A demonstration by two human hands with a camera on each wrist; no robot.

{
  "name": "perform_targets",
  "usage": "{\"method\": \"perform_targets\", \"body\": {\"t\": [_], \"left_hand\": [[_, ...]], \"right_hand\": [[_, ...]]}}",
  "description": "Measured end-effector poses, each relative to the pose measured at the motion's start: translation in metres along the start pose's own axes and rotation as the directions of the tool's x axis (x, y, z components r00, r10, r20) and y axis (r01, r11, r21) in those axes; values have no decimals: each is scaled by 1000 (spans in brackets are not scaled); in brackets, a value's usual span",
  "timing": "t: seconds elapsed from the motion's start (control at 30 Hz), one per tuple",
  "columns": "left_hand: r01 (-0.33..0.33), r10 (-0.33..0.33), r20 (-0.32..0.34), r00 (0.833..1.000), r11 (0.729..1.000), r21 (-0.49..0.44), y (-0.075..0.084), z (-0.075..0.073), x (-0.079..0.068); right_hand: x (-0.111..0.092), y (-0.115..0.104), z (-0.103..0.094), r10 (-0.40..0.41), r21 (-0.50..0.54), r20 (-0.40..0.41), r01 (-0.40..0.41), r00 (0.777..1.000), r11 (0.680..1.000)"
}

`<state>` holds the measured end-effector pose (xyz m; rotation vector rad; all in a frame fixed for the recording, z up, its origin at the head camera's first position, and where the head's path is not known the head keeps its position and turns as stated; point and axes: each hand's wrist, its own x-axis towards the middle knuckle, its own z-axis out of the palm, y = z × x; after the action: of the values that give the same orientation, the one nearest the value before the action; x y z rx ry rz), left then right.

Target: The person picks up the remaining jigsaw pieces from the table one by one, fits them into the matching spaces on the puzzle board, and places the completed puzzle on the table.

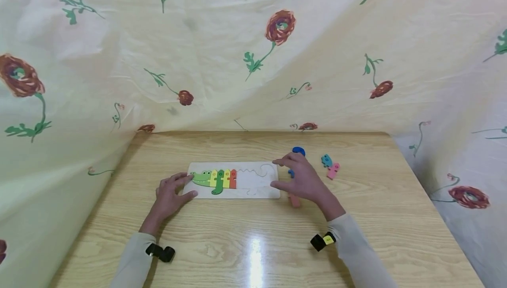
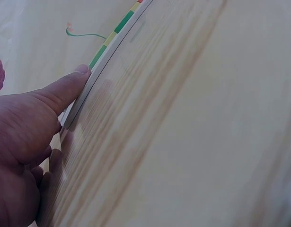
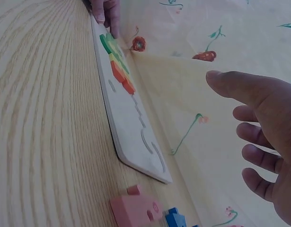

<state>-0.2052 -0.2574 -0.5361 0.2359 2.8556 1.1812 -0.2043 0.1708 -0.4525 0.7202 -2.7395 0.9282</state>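
A white puzzle board (image 1: 253, 193) lies on the table, bearing a crocodile figure. Its green head (image 1: 202, 179) and several yellow, green and red pieces fill the left part, while the right part shows a drawn tail outline. My left hand (image 1: 169, 197) rests on the board's left end, thumb and a finger spread over it. Over the right end hovers my right hand (image 1: 303, 178), thumb and fingers apart with nothing between them. Close under it are a pink piece (image 3: 136, 208) and a blue piece (image 3: 175, 218) on the table.
To the right of the right hand lie a light blue piece (image 1: 326, 160) and another pink piece (image 1: 333, 171). A dark blue piece (image 1: 299, 150) sits just behind that hand. Flowered cloth (image 1: 222, 59) hangs around the back and sides of the wooden table (image 1: 214, 239).
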Motion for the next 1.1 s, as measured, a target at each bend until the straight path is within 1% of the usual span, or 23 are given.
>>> {"method": "perform_targets", "body": {"t": [0.1, 0.3, 0.47, 0.67, 0.83, 1.1], "left_hand": [[-5, 5, -2, 1000, 1000, 0, 1, 0, 0], [-1, 1, 5, 1000, 1000, -3, 1, -1, 0], [-3, 3, 6, 1000, 1000, -2, 0, 0, -1], [-4, 4, 8, 1000, 1000, -15, -1, -1, -1], [0, 0, 8, 1000, 1000, -21, -1, -1, 0], [-1, 1, 7, 1000, 1000, -16, 0, 0, 0]], "right_hand": [[-5, 4, -4, 4, -10, 0, -4, 1000, 1000], [-20, 14, -12, 70, -16, 10, -70, 998, 997], [-33, 25, -15, 94, -16, 18, -93, 995, 995], [-46, 35, -15, 175, -36, 57, -173, 983, 984], [-54, 39, -12, 177, -22, 93, -175, 980, 984], [-62, 44, -5, 180, -54, 127, -175, 975, 983]]}}
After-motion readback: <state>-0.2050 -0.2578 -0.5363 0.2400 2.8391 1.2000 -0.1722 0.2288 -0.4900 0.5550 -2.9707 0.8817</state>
